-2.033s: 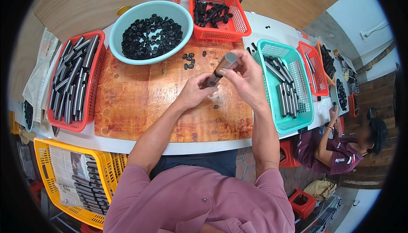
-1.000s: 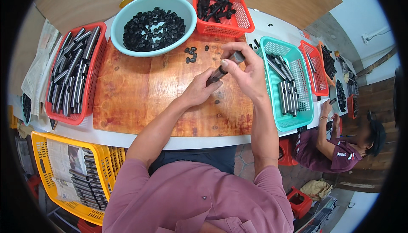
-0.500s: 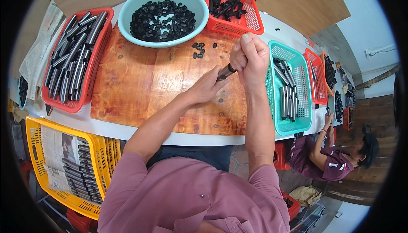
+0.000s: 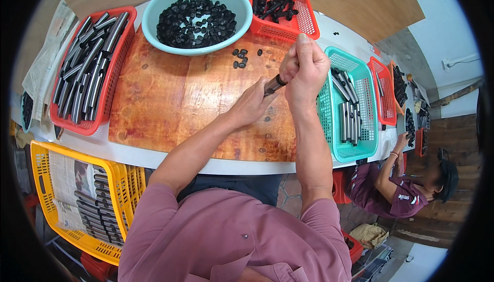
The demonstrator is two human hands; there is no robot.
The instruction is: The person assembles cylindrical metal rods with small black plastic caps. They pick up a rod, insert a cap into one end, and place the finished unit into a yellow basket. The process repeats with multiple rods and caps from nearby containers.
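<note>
In front of me, over the wooden board (image 4: 170,122), my left hand (image 4: 250,103) is closed round a short metal tube (image 4: 274,85) with a black end. The tube tilts up toward my right hand (image 4: 307,68), a fist with its thumb on top, right against the black end. Whatever lies inside that fist is hidden by the fingers. Beyond my hands, several small black oval plugs (image 4: 240,58) lie on the board. Behind them stands a light blue basin (image 4: 242,31) holding many more such plugs.
At left stand a red basket (image 4: 117,60) of metal tubes and a yellow crate (image 4: 38,151) with tubes on newspaper. A red basket (image 4: 309,22) of black parts is at the back. To the right is a turquoise basket (image 4: 372,122) of tubes; past it a co-worker (image 4: 396,189) sits.
My right fist has turned slightly, its thumb now more upright, and both hands have shifted a little to the right. The co-worker's hands have moved a bit.
</note>
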